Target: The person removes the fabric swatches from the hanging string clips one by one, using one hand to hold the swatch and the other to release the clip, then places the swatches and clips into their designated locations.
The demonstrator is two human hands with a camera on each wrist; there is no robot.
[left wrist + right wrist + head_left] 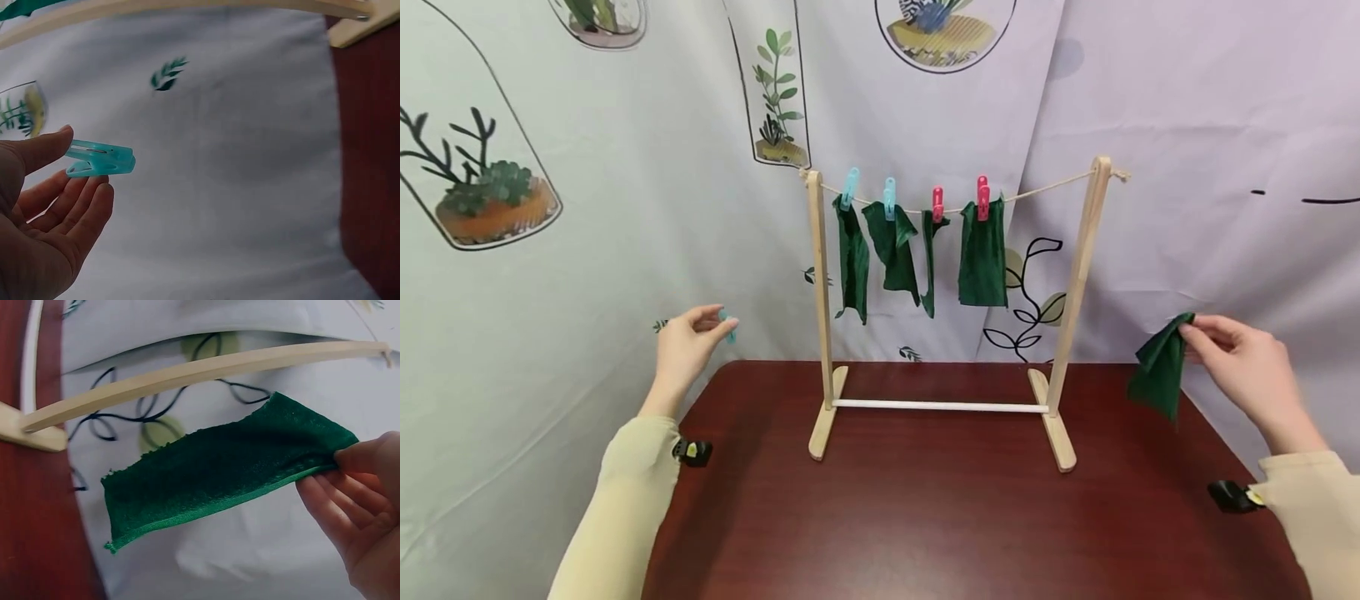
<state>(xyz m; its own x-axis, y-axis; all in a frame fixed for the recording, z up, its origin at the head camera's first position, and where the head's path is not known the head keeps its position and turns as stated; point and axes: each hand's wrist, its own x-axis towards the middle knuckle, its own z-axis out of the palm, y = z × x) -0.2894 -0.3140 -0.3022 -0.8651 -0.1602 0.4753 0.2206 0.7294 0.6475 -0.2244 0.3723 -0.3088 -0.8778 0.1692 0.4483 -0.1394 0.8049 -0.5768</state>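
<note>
My left hand (688,346) is raised left of the wooden drying rack and pinches a light-blue clothespin (103,159) between thumb and fingers. To the right of the rack, my right hand (1251,371) pinches a small green cloth (212,469) by one end, and the rest hangs down from the fingertips. Several green cloth pieces (983,262) hang from the rack's string (1052,188). Two blue clothespins (890,198) grip the left ones, and two red clothespins (982,198) the right ones.
The rack's wooden posts (1078,283) stand on feet joined by a white rod (940,406). Below is a dark red-brown table (925,517). Behind it hangs a pale curtain (647,167) printed with plants. A black wrist camera (692,452) sits at the left sleeve.
</note>
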